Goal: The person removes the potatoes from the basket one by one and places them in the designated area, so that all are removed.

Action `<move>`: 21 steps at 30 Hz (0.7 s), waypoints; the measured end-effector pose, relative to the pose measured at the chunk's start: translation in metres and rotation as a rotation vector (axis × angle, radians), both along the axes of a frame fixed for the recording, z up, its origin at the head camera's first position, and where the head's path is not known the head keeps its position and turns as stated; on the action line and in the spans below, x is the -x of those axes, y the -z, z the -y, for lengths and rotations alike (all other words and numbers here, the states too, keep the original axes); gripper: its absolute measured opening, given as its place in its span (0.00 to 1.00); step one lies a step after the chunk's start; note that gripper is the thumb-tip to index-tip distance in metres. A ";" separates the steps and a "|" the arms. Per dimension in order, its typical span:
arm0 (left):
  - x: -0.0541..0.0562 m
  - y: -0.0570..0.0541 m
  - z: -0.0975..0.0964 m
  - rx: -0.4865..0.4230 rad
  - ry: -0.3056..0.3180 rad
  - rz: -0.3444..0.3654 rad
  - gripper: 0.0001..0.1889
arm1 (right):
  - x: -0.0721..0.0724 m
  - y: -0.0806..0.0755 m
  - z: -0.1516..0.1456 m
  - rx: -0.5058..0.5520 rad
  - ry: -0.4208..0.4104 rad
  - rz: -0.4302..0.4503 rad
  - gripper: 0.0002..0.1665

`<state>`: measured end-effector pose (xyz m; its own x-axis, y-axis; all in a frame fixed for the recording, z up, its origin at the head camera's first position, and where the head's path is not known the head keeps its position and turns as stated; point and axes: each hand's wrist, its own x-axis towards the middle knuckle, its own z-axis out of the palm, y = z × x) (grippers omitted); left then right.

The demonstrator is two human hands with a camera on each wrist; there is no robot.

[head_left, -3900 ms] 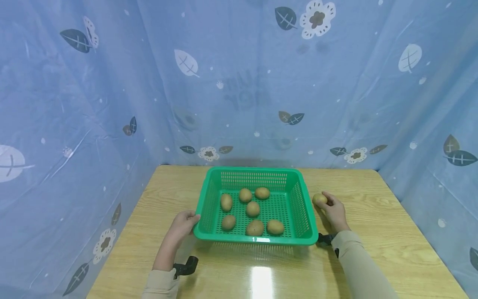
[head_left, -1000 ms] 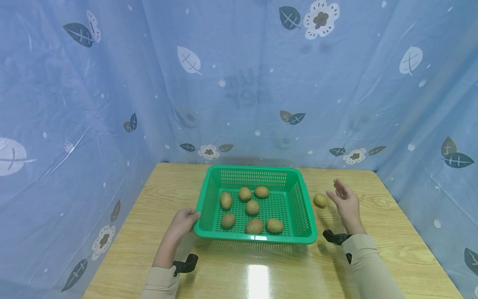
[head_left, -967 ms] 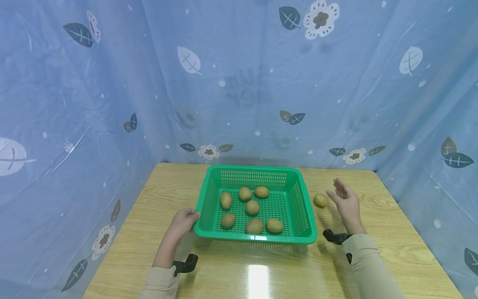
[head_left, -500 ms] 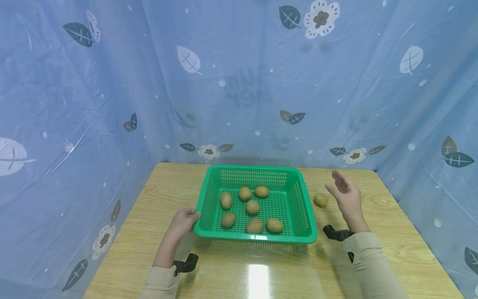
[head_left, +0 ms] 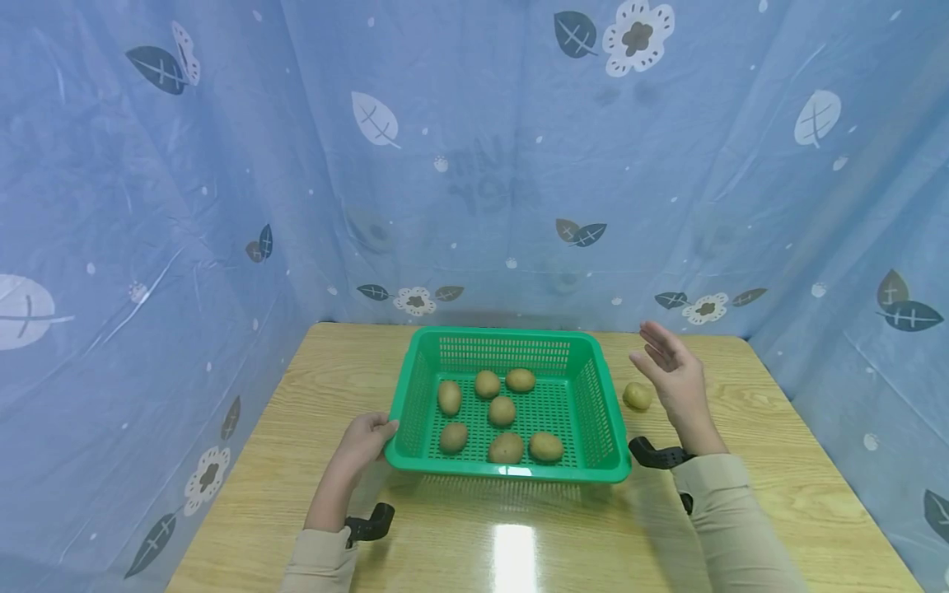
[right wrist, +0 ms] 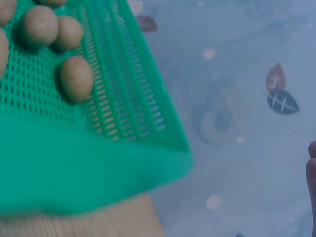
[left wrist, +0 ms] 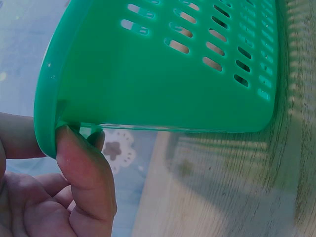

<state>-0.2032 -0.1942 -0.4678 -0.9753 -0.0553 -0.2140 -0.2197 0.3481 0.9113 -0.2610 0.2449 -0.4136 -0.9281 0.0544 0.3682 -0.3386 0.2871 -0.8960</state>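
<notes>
A green plastic basket (head_left: 511, 472) stands on the table with several potatoes (head_left: 502, 411) spread over its slotted floor. My left hand (head_left: 359, 445) grips its near left corner; in the left wrist view the thumb (left wrist: 84, 158) presses under the rim (left wrist: 45, 94) while a finger lies on the other side. Just right of the basket, on the table, lies a single yellowish potato (head_left: 638, 396). Beyond and right of that potato, my right hand (head_left: 678, 385) is raised with fingers extended and thumb apart, holding nothing. Only a bit of it shows at the right wrist view's edge.
A light wooden table (head_left: 348, 362) carries everything. Blue patterned curtain (head_left: 474, 165) closes off the back and both sides. Black camera mounts (head_left: 371, 525) stick out from both wrists, the right mount (head_left: 656, 455) close to the basket's near right corner.
Earlier my right hand held the lone potato beside the basket. It has since let go, drawn away and risen, and lately shifted left. The left hand and basket have stayed put.
</notes>
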 end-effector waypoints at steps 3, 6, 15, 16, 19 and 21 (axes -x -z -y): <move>0.000 0.000 0.000 -0.001 -0.001 0.002 0.16 | 0.001 -0.002 0.007 0.031 -0.025 -0.001 0.35; 0.000 0.000 -0.001 -0.005 -0.001 0.004 0.16 | 0.004 -0.003 0.015 0.050 -0.043 0.003 0.34; 0.000 -0.001 -0.001 -0.001 0.006 -0.003 0.16 | 0.011 -0.002 0.037 0.073 -0.103 -0.017 0.32; 0.000 -0.001 -0.001 0.000 0.007 -0.007 0.16 | 0.011 -0.002 0.040 0.079 -0.112 -0.016 0.33; -0.001 -0.001 -0.001 -0.002 0.005 -0.015 0.16 | 0.013 0.000 0.046 0.083 -0.138 -0.009 0.33; -0.002 0.000 -0.001 -0.005 0.006 -0.016 0.16 | 0.014 0.002 0.050 0.081 -0.154 -0.005 0.33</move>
<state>-0.2016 -0.1936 -0.4677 -0.9789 -0.0483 -0.1984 -0.2028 0.3444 0.9167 -0.2750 0.1953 -0.4160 -0.9261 -0.0585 0.3727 -0.3772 0.1580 -0.9126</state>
